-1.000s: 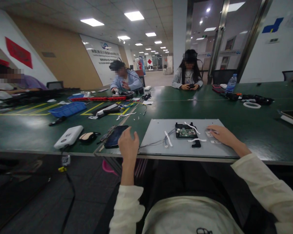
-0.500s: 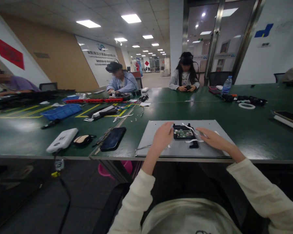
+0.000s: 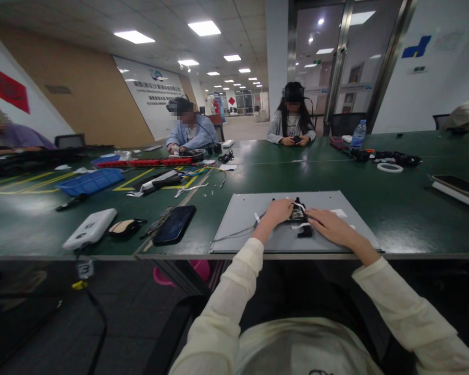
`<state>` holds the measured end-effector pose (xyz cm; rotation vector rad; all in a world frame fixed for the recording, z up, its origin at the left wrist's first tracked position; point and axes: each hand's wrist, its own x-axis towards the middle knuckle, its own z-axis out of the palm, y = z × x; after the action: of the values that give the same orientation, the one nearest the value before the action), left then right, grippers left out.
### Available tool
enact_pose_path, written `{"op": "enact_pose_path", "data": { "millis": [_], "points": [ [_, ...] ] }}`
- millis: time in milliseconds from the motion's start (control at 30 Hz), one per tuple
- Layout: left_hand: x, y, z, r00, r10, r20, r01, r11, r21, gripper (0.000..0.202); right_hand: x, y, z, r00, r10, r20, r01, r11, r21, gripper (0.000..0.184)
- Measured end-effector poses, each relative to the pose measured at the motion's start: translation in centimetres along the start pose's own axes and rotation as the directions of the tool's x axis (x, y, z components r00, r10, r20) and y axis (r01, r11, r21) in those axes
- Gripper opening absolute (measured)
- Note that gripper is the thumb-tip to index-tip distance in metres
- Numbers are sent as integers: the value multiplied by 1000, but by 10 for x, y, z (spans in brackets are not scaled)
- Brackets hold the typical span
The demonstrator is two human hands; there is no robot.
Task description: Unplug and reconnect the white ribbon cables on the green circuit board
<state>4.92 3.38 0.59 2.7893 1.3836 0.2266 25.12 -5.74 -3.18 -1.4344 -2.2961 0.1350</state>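
Observation:
A grey metal panel (image 3: 246, 208) lies flat at the near edge of the green table (image 3: 394, 208). On it sits a small green circuit board (image 3: 297, 212) in a black frame, with white ribbon strips and thin wires (image 3: 234, 233) trailing left. My left hand (image 3: 278, 211) rests on the board's left side, fingers curled over it. My right hand (image 3: 327, 225) lies on the panel just right of the board, fingers stretched toward a white strip (image 3: 297, 226). Most of the board is hidden by both hands.
Left of the panel lie a dark phone (image 3: 174, 224), a tan and black pouch (image 3: 124, 227) and a white power bank (image 3: 89, 228). A blue tray (image 3: 89, 182) sits farther left. Two people sit across the table; a water bottle (image 3: 358, 135) and white tape ring (image 3: 389, 167) are at right.
My left hand travelled right from beside the phone onto the circuit board. My right hand slid left from the panel's right part to beside the board.

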Motion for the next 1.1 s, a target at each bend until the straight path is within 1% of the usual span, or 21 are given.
{"op": "enact_pose_path", "data": {
  "millis": [133,333,500,633,700,767,833,900,933,967,1033,1067,1100],
  "points": [
    [1,-1,0,999,32,-1,-32,999,37,38,0,0,0,999,-28,-20,27,998,-51,48],
    [1,1,-2,1000,21,4,-21,995,101,39,-3,-8,-6,996,-60,-62,56,996,-67,42],
    [-1,2,0,1000,19,-13,-17,990,143,39,-6,-14,-11,997,-11,-79,6,998,-56,35],
    [-2,1,0,999,33,-22,-29,988,154,39,-5,-11,-11,996,25,-84,-29,998,-49,29],
    [-2,2,-4,999,34,-26,-31,991,131,39,-5,-7,-11,995,40,-96,-45,998,-43,28],
    [-5,6,-11,997,28,-72,-22,997,79,41,-8,-5,-11,989,65,-135,-69,997,-20,29],
    [-14,14,-18,985,-2,-171,2,1000,1,42,-13,-8,-11,977,87,-193,-85,996,19,32],
    [-30,28,-23,958,-73,-278,49,995,-92,40,-18,-16,-10,963,95,-251,-84,995,54,35],
    [-41,37,-24,947,-101,-304,61,989,-138,39,-20,-22,-10,957,97,-273,-83,995,62,37],
    [-53,46,-22,946,-111,-304,58,983,-176,37,-22,-30,-10,952,100,-289,-84,994,67,39],
    [-78,65,-15,951,-82,-299,12,974,-228,33,-24,-46,-11,949,106,-298,-89,994,71,42],
    [-89,73,-10,950,-86,-300,11,970,-242,31,-25,-53,-11,949,112,-293,-95,993,71,43],
    [-98,79,-4,947,-111,-302,34,968,-248,31,-25,-60,-11,950,121,-287,-105,992,70,44]
  ]
}}
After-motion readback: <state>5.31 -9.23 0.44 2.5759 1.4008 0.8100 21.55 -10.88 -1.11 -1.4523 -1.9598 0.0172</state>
